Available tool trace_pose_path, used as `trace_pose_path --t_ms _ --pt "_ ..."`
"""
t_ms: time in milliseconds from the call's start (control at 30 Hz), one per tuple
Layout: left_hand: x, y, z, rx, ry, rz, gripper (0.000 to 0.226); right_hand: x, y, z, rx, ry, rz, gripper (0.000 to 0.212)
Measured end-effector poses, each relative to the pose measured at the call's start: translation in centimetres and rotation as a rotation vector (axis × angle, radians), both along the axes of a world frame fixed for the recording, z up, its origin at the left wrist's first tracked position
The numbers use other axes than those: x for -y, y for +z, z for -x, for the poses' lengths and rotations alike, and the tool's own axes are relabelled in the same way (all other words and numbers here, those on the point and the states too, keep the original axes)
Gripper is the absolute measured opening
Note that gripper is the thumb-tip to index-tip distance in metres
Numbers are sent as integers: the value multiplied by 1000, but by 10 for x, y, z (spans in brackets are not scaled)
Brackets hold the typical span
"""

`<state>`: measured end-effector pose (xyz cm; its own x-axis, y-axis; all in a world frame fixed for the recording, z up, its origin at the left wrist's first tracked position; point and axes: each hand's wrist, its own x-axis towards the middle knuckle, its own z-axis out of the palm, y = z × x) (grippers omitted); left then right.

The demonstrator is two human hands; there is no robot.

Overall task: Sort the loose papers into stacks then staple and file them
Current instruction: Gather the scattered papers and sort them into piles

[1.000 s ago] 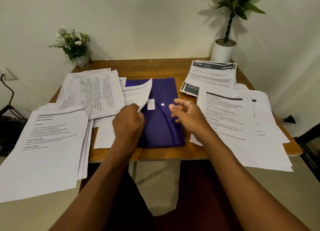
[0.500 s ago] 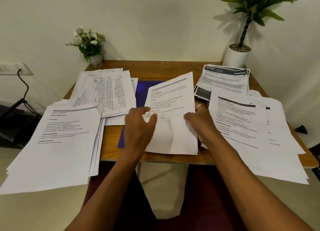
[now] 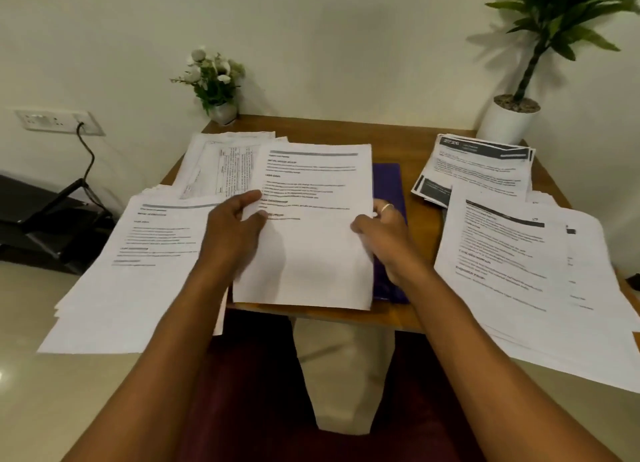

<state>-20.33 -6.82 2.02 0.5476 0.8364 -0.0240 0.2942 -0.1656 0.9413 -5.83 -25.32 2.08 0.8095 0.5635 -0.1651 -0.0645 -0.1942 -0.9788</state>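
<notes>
Pinching the printed sheet (image 3: 311,246) by its side edges, left hand (image 3: 232,233) and right hand (image 3: 382,233) both have thumbs on top. Sheet lies mid-table over the purple folder (image 3: 388,184), between left stack (image 3: 138,274) and right stack (image 3: 519,274).

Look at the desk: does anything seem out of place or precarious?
Yes. The left paper stack and the right paper stack both hang well past the table's front edge, so they could slide off.
</notes>
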Motion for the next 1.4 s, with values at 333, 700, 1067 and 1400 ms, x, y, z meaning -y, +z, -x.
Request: trace_pose_path --t_ms 333,700,1067,1400 --pt "-106 6 132 -427 153 -257 36 -104 -26 92 117 451 68 63" --pt "-95 -34 123 -746 324 -608 58 -118 -28 28 314 26 222 25" --pt "-48 -47 -33 -640 -313 -506 72 -137 -29 0 119 5 288 32" --pt "-76 -35 -53 -830 -376 -698 78 -143 -22 -13 39 63 296 17"
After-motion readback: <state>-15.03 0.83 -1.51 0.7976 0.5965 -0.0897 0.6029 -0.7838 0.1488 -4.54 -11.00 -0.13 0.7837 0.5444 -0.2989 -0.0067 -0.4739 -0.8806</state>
